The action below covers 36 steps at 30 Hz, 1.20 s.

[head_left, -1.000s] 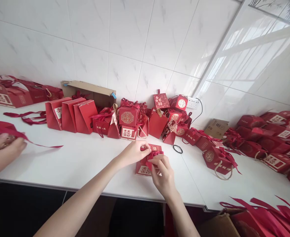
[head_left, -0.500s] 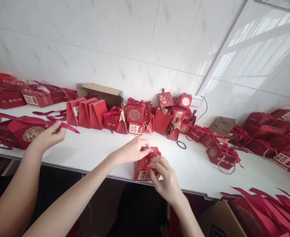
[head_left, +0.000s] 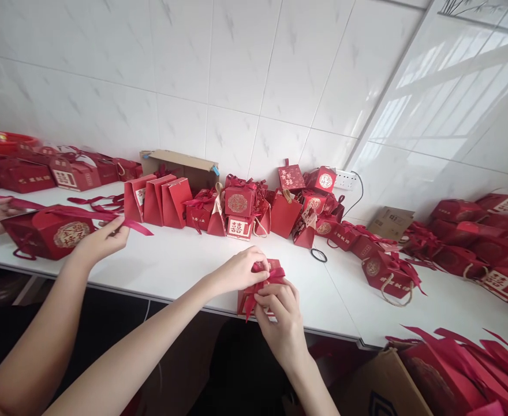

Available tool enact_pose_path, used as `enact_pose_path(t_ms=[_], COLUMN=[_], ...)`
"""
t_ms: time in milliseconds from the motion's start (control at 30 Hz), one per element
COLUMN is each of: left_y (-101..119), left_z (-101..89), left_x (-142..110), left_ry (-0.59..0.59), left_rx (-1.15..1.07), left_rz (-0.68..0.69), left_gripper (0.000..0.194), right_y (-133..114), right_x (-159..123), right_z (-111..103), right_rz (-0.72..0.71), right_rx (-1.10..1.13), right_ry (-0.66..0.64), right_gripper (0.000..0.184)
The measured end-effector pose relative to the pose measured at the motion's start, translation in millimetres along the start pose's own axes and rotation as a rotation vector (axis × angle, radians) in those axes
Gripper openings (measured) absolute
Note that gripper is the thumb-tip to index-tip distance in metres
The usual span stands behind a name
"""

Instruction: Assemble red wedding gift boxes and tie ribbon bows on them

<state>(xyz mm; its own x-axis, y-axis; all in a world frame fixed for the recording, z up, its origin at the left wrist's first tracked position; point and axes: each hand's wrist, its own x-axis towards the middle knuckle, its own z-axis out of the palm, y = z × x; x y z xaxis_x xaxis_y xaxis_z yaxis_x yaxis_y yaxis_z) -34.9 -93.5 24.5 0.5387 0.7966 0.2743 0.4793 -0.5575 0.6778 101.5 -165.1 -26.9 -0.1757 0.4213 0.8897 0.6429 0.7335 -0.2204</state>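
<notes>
A small red gift box [head_left: 242, 303] with pale gold print stands at the front edge of the white table [head_left: 171, 271], largely covered by my hands. A red ribbon [head_left: 275, 275] lies looped across its top. My left hand [head_left: 241, 270] reaches over from the left, fingers pinched on the ribbon at the box top. From the right, my right hand [head_left: 280, 309] closes its thumb and fingers on the ribbon in front of the box. One ribbon tail hangs down the front between the hands.
To my left, a co-worker's hands [head_left: 102, 242] hold a ribbon over a larger red box [head_left: 41, 234]. Red boxes [head_left: 239, 202] line the wall. A black ring [head_left: 318, 255] lies on the table. At lower right, a carton [head_left: 388, 381] holds ribboned boxes.
My left hand has come down from above the box and now pinches the ribbon. The ribbon is pulled into a loop, its tail hanging lower. The co-worker's second hand shows more.
</notes>
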Motion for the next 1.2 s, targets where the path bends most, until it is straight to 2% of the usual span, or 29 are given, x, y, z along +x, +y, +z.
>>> enact_pose_path(t_ms=[300,400,467,533,567,667,733,800,933,1033,1200], left_y=[3.6,2.9,1.2,0.0,0.0,2.2,4.0,4.8,4.0,3.2,2.5], left_z=[0.6,1.1,1.0,0.7,0.4,0.3,1.0,2.1,3.8,4.3,4.7], left_x=[-1.4,-1.5,-1.3,-1.1,-1.1,-1.7,-2.5,-3.3,-4.3,-4.3,-3.7], left_ry=[0.007,0.004,0.003,-0.003,-0.007,0.0,0.017,0.031,0.044,0.044,0.05], left_rx=[-0.005,-0.008,-0.015,-0.019,-0.02,-0.03,-0.039,-0.051,-0.065,-0.073,-0.079], left_rz=[-0.006,-0.016,-0.006,-0.007,-0.013,-0.02,-0.011,-0.009,-0.006,-0.019,-0.018], left_gripper=[0.012,0.012,0.012,0.013,0.014,0.014,0.013,0.013,0.014,0.014,0.015], right_y=[-12.5,-11.3,-4.4,7.6,14.8,34.0,40.8,42.2,38.3,36.5,41.4], right_x=[3.5,3.2,2.2,1.4,1.3,2.7,4.1,4.7,3.5,0.0,-11.8], right_z=[5.5,3.3,-6.0,-21.2,-29.6,-48.5,-51.0,-46.8,-35.6,-35.1,-47.2], right_rz=[-0.007,-0.03,-0.03,0.083,0.202,0.655,0.832,0.892,0.926,0.941,1.0], right_rx=[-0.023,-0.018,-0.022,-0.036,-0.043,0.003,0.114,0.252,0.456,0.5,0.546], right_ry=[0.046,0.017,-0.032,-0.055,-0.056,-0.166,-0.303,-0.376,-0.319,-0.278,-0.291], right_gripper=[0.017,0.017,0.015,0.004,0.005,0.035,0.048,0.052,0.048,0.045,0.042])
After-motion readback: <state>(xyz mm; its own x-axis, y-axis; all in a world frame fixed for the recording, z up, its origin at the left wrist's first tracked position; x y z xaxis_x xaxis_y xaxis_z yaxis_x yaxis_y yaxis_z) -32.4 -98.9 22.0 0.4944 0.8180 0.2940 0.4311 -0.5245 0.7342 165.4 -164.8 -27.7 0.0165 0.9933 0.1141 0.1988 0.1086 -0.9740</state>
